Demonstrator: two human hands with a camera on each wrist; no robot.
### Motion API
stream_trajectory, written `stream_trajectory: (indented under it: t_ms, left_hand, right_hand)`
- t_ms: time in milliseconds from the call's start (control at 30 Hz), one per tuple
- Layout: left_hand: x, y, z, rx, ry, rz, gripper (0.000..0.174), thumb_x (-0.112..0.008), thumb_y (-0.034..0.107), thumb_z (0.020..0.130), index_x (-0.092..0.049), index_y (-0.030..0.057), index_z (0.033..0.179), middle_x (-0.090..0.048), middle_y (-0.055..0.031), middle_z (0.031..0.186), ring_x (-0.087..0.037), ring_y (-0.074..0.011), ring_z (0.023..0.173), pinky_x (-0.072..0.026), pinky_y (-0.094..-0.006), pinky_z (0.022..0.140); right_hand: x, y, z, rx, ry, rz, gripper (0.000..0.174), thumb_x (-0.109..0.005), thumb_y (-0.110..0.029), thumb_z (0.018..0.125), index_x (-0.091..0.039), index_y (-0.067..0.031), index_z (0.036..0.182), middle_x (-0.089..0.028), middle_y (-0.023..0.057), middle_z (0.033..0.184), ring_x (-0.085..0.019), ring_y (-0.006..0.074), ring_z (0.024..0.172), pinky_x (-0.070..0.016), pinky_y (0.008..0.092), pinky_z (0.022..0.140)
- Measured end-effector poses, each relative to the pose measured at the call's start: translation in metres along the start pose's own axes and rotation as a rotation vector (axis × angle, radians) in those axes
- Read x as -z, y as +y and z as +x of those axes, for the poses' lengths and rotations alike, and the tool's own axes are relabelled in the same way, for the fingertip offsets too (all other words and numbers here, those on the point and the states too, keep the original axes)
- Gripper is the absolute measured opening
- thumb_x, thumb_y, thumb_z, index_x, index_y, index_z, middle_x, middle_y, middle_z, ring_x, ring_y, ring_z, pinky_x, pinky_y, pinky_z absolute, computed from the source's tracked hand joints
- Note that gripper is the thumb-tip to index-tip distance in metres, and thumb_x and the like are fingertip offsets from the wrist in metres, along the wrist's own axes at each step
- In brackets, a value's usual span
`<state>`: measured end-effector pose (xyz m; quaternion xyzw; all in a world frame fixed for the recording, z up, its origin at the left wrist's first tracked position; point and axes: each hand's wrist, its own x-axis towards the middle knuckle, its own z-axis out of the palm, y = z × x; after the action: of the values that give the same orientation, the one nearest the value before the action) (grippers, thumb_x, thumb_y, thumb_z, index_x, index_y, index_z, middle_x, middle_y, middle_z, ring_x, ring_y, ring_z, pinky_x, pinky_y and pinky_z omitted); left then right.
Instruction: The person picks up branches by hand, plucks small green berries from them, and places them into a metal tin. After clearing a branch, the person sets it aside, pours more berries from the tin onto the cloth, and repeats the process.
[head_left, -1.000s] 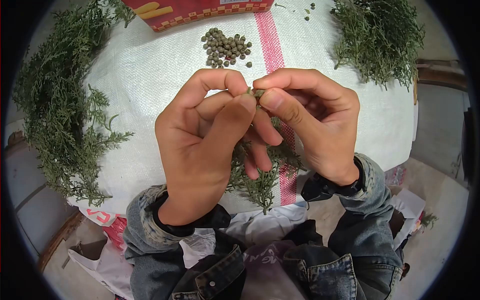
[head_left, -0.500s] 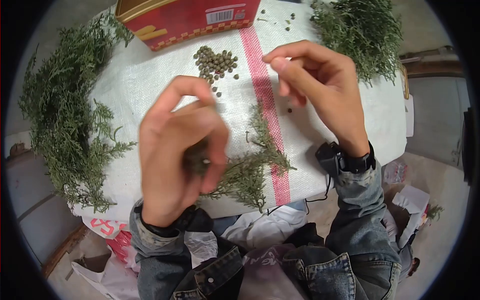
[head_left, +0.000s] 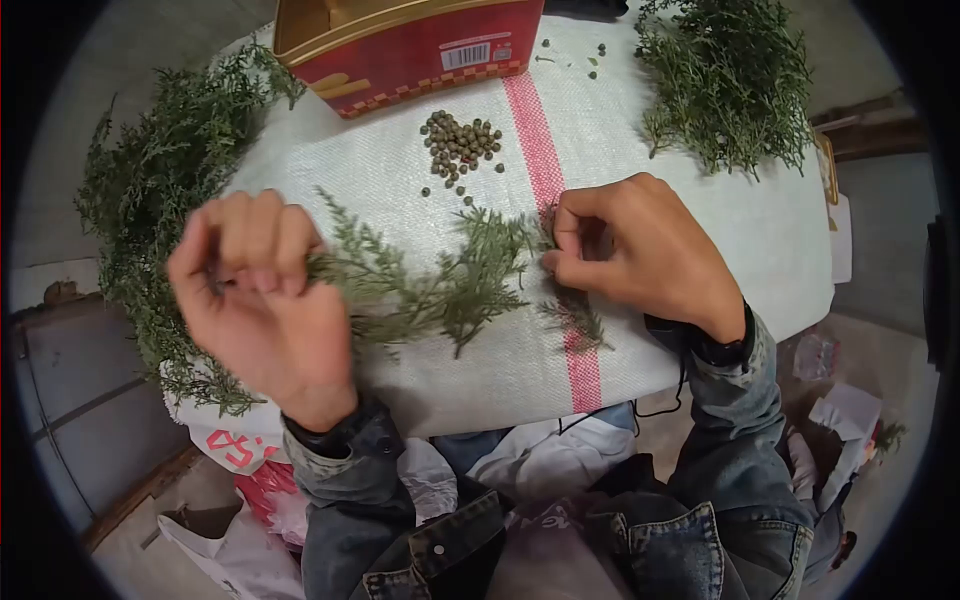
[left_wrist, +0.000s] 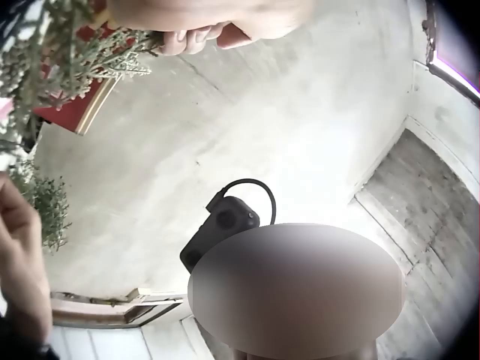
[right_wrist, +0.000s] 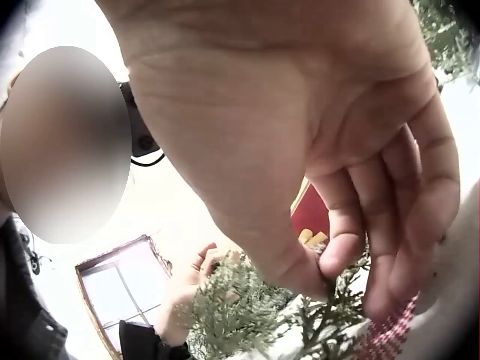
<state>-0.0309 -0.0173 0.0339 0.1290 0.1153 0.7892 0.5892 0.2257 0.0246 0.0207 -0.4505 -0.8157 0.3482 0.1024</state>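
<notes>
Left hand [head_left: 262, 290] and right hand [head_left: 640, 255] pinch with curled fingers the long green feathery sprig [head_left: 440, 280], stretched from 9 to 3 o'clock. At 12 o'clock stands an open red gold-rimmed box [head_left: 400, 45]; its contents I cannot tell.

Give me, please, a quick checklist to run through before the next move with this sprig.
1. Left hand grips one end of the sprig: ok.
2. Right hand pinches the other end: ok.
3. The sprig is above the white cloth: ok.
4. Pile of berries lies apart from both hands: ok.
5. Any berry on the sprig: cannot tell.
</notes>
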Motion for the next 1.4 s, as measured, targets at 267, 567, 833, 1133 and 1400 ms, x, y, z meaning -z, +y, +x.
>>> stream_trajectory:
  t_ms: [267, 567, 833, 1133, 1400]
  left_hand:
    - [0.007, -0.004, 0.002, 0.057, 0.143, -0.026, 0.034, -0.05, 0.005, 0.093, -0.029, 0.0119, 0.066, -0.025, 0.0018, 0.06, -0.024, -0.0095, 0.053, -0.025, -0.0262, 0.047]
    - [-0.007, -0.003, -0.008, 0.065, 0.145, -0.158, 0.035, -0.05, 0.004, 0.093, -0.029, 0.012, 0.066, -0.024, 0.0023, 0.059, -0.022, -0.0094, 0.051, -0.023, -0.0249, 0.046]
    - [-0.017, 0.059, -0.03, 0.119, 0.022, 0.201, 0.032, -0.054, 0.003, 0.091, -0.034, 0.0115, 0.068, -0.028, 0.005, 0.06, -0.022, -0.0068, 0.046, -0.0214, -0.0222, 0.041]
    - [-0.067, -0.003, -0.119, 0.301, -0.08, 1.166, 0.031, -0.07, 0.008, 0.082, -0.061, -0.0021, 0.11, -0.057, -0.002, 0.091, -0.044, 0.0004, 0.054, -0.0282, -0.015, 0.044]
    - [-0.056, -0.022, -0.142, 0.238, -0.051, 0.908, 0.03, -0.069, -0.002, 0.085, -0.063, -0.0081, 0.114, -0.055, -0.0074, 0.104, -0.047, -0.0002, 0.066, -0.0344, -0.0146, 0.056]
  right_hand:
    - [0.006, 0.001, -0.003, 0.086, 0.065, 0.54, 0.009, -0.059, -0.008, 0.083, -0.057, -0.0037, 0.091, -0.055, 0.0035, 0.058, -0.06, 0.01, 0.058, -0.0416, 0.0282, 0.051]
    - [-0.011, -0.036, -0.013, 0.462, 0.095, -0.118, 0.026, -0.066, -0.013, 0.085, -0.061, -0.0096, 0.111, -0.064, 0.0103, 0.068, -0.063, 0.0267, 0.061, -0.045, 0.0364, 0.053]
    - [0.001, -0.036, -0.048, 0.441, 0.01, -0.306, 0.038, -0.072, -0.018, 0.084, -0.06, -0.0116, 0.119, -0.066, 0.0116, 0.071, -0.062, 0.0286, 0.058, -0.0452, 0.0363, 0.053]
    - [0.005, -0.087, -0.065, 0.235, -0.114, 0.624, 0.074, -0.072, -0.017, 0.085, -0.033, -0.0106, 0.148, -0.063, 0.0096, 0.069, -0.06, 0.021, 0.056, -0.0402, 0.0266, 0.053]
    - [-0.011, -0.095, -0.079, 0.178, -0.043, 0.479, 0.086, -0.072, -0.012, 0.083, -0.021, -0.0092, 0.153, -0.065, 0.009, 0.074, -0.062, 0.021, 0.061, -0.0474, 0.0286, 0.062]
